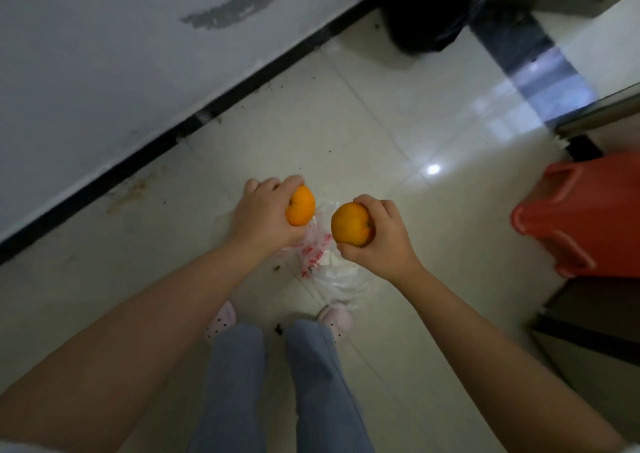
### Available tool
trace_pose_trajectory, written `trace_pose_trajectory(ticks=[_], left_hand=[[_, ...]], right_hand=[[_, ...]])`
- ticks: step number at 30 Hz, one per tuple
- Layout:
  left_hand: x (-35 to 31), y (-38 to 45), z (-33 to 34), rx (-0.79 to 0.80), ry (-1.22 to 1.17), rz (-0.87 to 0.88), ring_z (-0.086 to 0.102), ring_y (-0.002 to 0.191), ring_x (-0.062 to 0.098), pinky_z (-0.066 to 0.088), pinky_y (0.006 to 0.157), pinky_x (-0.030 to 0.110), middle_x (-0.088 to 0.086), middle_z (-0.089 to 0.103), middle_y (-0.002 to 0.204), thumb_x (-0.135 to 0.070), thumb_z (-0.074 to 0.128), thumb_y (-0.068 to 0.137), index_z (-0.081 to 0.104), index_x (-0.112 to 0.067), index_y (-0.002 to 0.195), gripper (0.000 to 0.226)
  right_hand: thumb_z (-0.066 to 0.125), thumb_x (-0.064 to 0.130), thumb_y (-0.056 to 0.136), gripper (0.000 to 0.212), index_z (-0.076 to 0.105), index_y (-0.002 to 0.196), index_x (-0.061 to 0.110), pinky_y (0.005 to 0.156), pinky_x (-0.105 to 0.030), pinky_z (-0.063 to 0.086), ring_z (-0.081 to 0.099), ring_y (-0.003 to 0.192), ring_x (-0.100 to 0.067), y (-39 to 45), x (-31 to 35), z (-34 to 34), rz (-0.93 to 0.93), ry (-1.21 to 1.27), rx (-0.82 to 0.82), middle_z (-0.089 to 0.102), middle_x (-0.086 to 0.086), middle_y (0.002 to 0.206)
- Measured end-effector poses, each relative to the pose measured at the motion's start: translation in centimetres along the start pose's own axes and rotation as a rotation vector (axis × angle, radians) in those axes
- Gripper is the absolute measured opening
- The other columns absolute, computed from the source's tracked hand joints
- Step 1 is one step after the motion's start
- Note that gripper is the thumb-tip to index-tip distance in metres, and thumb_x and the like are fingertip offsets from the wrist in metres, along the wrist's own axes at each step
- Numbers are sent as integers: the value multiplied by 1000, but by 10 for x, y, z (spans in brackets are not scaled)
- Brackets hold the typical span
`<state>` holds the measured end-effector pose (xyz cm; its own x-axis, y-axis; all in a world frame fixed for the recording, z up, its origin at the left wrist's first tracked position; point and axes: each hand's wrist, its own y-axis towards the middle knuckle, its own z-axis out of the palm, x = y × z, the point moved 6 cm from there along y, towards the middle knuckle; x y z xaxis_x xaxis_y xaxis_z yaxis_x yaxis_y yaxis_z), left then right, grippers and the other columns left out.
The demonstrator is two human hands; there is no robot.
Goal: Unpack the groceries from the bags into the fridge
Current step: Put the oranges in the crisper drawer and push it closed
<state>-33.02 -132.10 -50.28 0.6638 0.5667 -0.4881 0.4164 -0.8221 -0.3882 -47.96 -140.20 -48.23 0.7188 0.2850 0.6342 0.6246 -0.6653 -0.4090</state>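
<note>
- The left hand (263,217) has its grip wrapped over a round orange fruit with a dimpled stem end (300,210); fingers curl across the top and the thumb presses the near side.
- The right hand (379,234) has its grip pressed round a second, slightly larger round orange fruit (350,224), fingers over the far side and thumb beneath.
- Both fruits are held clear of the floor, near each other but not touching, directly above a crumpled clear plastic bag with red print (322,262).
- That bag lies flat on the pale glossy tiled floor (381,113), just ahead of the person's pink perforated slippers (337,315). It appears collapsed; whether anything remains inside cannot be told.
- A red plastic carrier bag with loop handles (581,217) sits at the right edge of the floor, well apart from the hands. It stands full in outline; its contents are hidden.
- A black plastic bag (429,12) rests at the far end of the floor by the wall; purpose unclear.
- The fridge is not identifiable in view; an angled panel at the right edge may belong to it, but this cannot be confirmed.
- Assessment: two fruits are lifted out and not yet stored. Carrying them to the fridge remains, and the red bag probably has yet to be emptied. The task is judged to be part-way at most.
</note>
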Motion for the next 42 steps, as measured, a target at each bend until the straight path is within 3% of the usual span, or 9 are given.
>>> trace_pose_trajectory(ticks=[8, 12, 16, 21, 25, 32, 36, 42], left_hand=[[-144, -84, -147, -139, 120, 205, 53, 104, 32, 45, 86, 38, 5, 62, 105, -30, 74, 63, 50, -26, 121, 63], [-207, -144, -181, -161, 224, 344, 46, 108, 32, 43, 83, 36, 7, 59, 114, -31, 74, 68, 47, -27, 127, 65], [-259, -219, -188, -173, 254, 520, 45, 114, 32, 44, 82, 35, 9, 56, 121, -33, 74, 70, 43, -28, 132, 70], [-332, -312, -180, -144, 271, 738, 43, 118, 32, 44, 87, 36, 8, 54, 126, -35, 73, 71, 40, -30, 135, 73], [-402, -390, -163, -131, 266, 900, 44, 117, 33, 43, 89, 34, 8, 56, 125, -36, 72, 71, 42, -29, 134, 70], [-539, -534, -99, -120, 184, 1218, 51, 112, 29, 44, 89, 32, 7, 60, 120, -41, 71, 72, 43, -30, 132, 68], [-625, -605, -45, -40, 74, 1292, 49, 116, 29, 47, 92, 38, 8, 56, 122, -43, 72, 70, 40, -32, 133, 71], [-751, -702, 21, -24, -1, 1349, 42, 122, 28, 40, 93, 35, 8, 51, 127, -41, 71, 74, 38, -30, 136, 71]], right_hand=[[77, 18, 70, 70, 42, 131, 16, 80, -21, 33, 35, 98, -9, -107, 93, -169, -102, -41, -274, 44, -13, 124], [76, 21, 71, 70, 40, 132, 18, 81, -24, 34, 38, 100, -13, -185, 115, -209, -83, -29, -450, 43, -12, 126], [75, 22, 72, 72, 39, 134, 19, 84, -26, 35, 44, 114, -25, -287, 121, -230, -4, -37, -632, 42, -12, 130], [77, 22, 68, 72, 45, 131, 18, 86, -28, 38, 48, 111, -28, -427, 109, -259, 148, -103, -799, 45, -13, 122], [78, 22, 69, 70, 45, 131, 19, 84, -23, 33, 43, 104, -18, -549, 92, -288, 272, -136, -929, 43, -8, 115], [78, 18, 70, 68, 46, 130, 17, 85, -23, 30, 45, 110, -22, -753, 35, -332, 430, -172, -1134, 47, -15, 123], [79, 17, 69, 68, 47, 129, 17, 87, -26, 33, 45, 115, -26, -855, -14, -366, 468, -194, -1232, 47, -14, 126], [79, 17, 69, 69, 46, 129, 18, 84, -26, 32, 37, 102, -12, -981, -85, -433, 470, -254, -1335, 46, -12, 127]])
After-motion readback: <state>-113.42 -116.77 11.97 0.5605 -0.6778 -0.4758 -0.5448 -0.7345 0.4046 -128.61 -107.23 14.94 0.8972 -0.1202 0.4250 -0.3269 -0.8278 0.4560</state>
